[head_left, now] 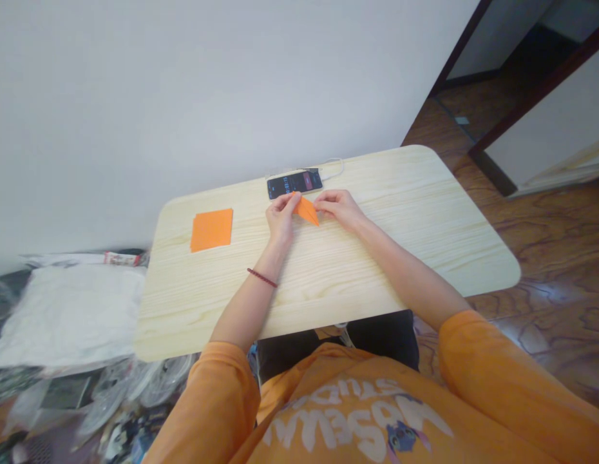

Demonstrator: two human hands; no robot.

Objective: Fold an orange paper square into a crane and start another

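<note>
The left hand (280, 218) grasps a folded orange paper (306, 210) at its left end, pinching it between thumb and fingers. The right hand (340, 209) grasps the same paper from the other side, its fingertips (319, 203) closed on the upper right edge. The paper sits between the two hands, held just above the table (400, 212), its pointed end angled down toward the right hand.

Beyond the hands, a black phone (294, 184) lies on the table, its screen lit and a white cable (336, 169) running from it. The paper's upper edge nearly meets the phone. Well left of the left hand lies a stack of orange paper (211, 229). A dark red bracelet (261, 278) circles the left wrist, and orange sleeves (493, 380) cover both upper arms.
</note>
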